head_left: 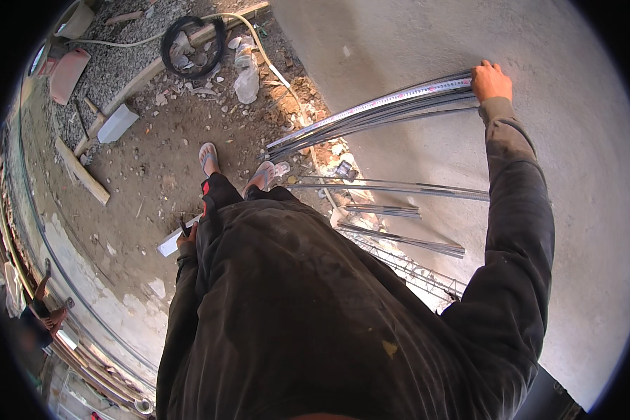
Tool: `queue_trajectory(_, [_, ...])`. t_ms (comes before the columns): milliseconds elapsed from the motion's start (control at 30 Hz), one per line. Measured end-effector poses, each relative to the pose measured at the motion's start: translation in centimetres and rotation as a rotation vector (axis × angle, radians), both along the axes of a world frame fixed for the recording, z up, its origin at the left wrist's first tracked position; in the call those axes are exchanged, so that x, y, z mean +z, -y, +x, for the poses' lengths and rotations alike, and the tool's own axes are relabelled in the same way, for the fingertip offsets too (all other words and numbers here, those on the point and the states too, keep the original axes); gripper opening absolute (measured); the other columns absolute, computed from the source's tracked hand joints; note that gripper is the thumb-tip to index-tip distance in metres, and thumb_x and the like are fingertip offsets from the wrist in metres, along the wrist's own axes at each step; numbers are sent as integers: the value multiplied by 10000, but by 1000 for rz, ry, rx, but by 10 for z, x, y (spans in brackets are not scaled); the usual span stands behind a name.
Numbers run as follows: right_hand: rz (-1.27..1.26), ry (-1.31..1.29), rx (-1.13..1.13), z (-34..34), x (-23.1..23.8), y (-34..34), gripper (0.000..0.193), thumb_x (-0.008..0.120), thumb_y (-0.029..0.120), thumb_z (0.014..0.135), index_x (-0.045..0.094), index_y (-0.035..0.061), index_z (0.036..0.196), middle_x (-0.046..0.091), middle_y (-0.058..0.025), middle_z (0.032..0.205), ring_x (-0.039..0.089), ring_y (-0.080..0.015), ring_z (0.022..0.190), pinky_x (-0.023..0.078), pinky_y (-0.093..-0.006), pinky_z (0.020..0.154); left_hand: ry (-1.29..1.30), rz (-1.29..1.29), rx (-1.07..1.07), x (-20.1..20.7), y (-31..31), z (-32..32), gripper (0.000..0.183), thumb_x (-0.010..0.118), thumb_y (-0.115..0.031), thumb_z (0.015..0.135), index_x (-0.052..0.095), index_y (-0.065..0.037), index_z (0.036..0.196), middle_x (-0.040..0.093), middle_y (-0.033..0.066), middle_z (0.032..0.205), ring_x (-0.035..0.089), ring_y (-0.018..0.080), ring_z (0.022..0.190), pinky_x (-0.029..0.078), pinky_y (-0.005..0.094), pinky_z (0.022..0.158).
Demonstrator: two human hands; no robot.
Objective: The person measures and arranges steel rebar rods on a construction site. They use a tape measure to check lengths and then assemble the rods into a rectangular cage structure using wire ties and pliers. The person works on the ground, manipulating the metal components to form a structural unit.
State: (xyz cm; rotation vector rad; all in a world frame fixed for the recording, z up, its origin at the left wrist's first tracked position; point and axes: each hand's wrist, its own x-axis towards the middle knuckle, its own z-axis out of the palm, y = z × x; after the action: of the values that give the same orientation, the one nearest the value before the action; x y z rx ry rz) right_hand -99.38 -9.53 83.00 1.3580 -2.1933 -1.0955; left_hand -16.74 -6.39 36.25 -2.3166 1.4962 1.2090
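My right hand (492,80) is stretched out to the far right, its fingers curled over the end of a white measuring tape (399,94). The tape lies along the top of a bundle of thin steel bars (371,117), which rests partly on the concrete and partly over the dirt. My left hand (187,236) hangs low beside my left leg, closed around a small dark object whose kind I cannot make out. Just beyond that hand shows a pale flat piece (169,245); whether the hand touches it is unclear.
Shorter bar bundles (406,244) and a tied steel cage (413,269) lie to my right. Ahead are a black coil (192,47), a hose (259,49), timber boards (84,171) and gravel (119,63). Another person (38,315) is at the far left.
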Motion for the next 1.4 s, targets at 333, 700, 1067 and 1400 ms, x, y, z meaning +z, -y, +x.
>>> queue_trajectory(333, [-31, 1, 5, -3, -2, -2, 158, 609, 194, 918, 745, 171, 995, 666, -23, 1094, 632, -248, 1084, 560, -412, 842, -110, -23, 53, -4, -8, -2, 704, 742, -698, 728, 773, -41, 979, 752, 133, 877, 723, 263, 844, 541, 395, 794])
queue_trajectory(700, [-20, 2, -7, 2, -1, 3, 158, 610, 195, 919, 739, 167, 1006, 668, -23, 1112, 633, -243, 1102, 559, -421, 851, 2, 25, -43, -37, -3, 22, 933, 610, -879, 656, 756, -41, 1040, 743, 179, 966, 704, 348, 980, 526, 433, 868])
queue_trajectory(1067, [-105, 58, -21, 13, 16, -34, 134, 639, 176, 862, 746, 134, 931, 703, -53, 1004, 671, -267, 987, 575, -428, 716, -70, 18, -260, -1, 52, -33, 881, 619, -800, 719, 729, 8, 1052, 728, 194, 980, 684, 340, 925, 508, 426, 822])
queue_trajectory(1400, [-252, 112, -307, 214, 81, -104, 242, 598, 250, 878, 760, 74, 914, 674, -112, 911, 595, -297, 913, 493, -541, 690, -212, -75, -604, 56, 159, -252, 783, 663, -709, 744, 719, 19, 1026, 723, 180, 921, 668, 301, 815, 501, 407, 728])
